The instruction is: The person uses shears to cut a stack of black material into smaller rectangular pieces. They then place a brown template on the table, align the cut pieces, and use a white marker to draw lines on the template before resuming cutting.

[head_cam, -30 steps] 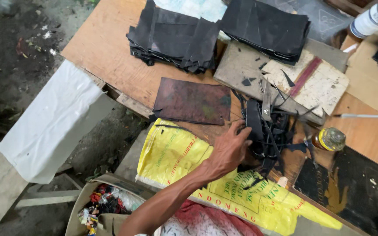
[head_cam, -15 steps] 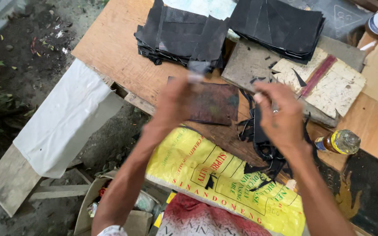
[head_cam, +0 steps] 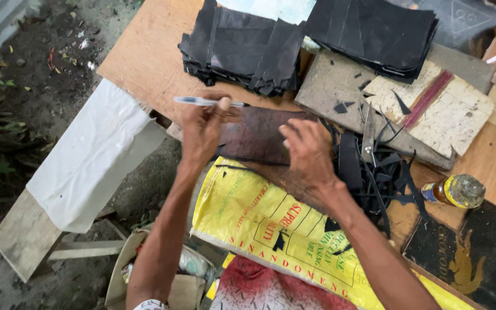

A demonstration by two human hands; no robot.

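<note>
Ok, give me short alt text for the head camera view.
Left hand holds a pen over a dark reddish sheet on a wooden table; right hand rests on the sheet, beside black scraps and scissors.

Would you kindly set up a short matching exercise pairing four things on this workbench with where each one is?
Things:
1. pen
2. scissors
3. small bottle
4. dark reddish sheet

Places:
A. lying on its side at the right, beside the black scraps
B. held in the left hand
C. under the right hand
D. on top of the black scraps, blades pointing away

Pairs: 1-B, 2-D, 3-A, 4-C
</note>
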